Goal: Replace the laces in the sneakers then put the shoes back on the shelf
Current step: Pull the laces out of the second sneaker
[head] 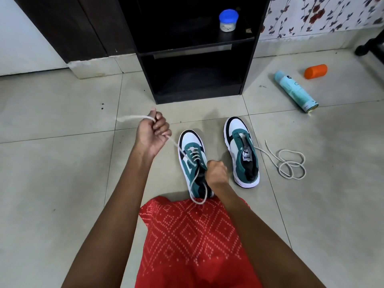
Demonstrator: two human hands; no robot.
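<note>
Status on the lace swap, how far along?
Looks done: the other sneaker has bare eyelets, with a loose lace beside it on the floor. In hand: left hand pulls a lace on the nearer sneaker, laced at its lower eyelets only; right hand grips that sneaker. Going in or out, I cannot tell. Left: finish both, then onto the shelf.

The laced sneaker (187, 163) and the unlaced sneaker (242, 152) are white, teal and black. The threaded lace (192, 151) and the loose lace (287, 162) are cream. Black shelf (195, 80); white jar (227, 27) with blue lid (228, 13); pale aqua spray can (295, 91); orange cap (315, 71). Red garment (193, 235) with white dotted diamonds. White wallpaper (311, 13) with red flowers. Beige floor tiles (62, 163).
</note>
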